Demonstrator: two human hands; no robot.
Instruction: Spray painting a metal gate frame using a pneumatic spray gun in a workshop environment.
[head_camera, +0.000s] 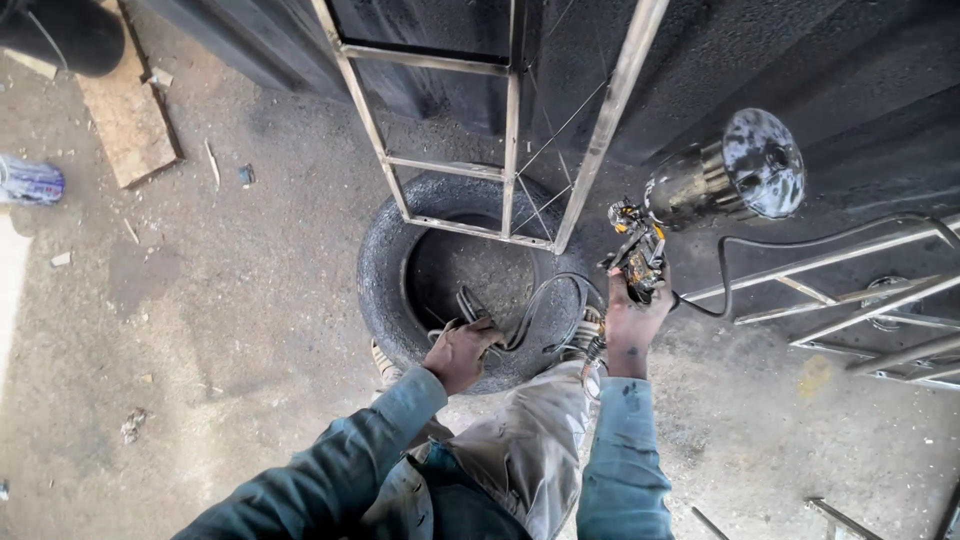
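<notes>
Spray gun (640, 250) in right hand (630, 325)

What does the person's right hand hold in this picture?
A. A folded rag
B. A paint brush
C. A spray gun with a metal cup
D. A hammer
C. The right hand grips a spray gun with a paint-spattered metal cup on top and a black hose running off it, while the left hand holds a looped hose over the tyre.
</notes>
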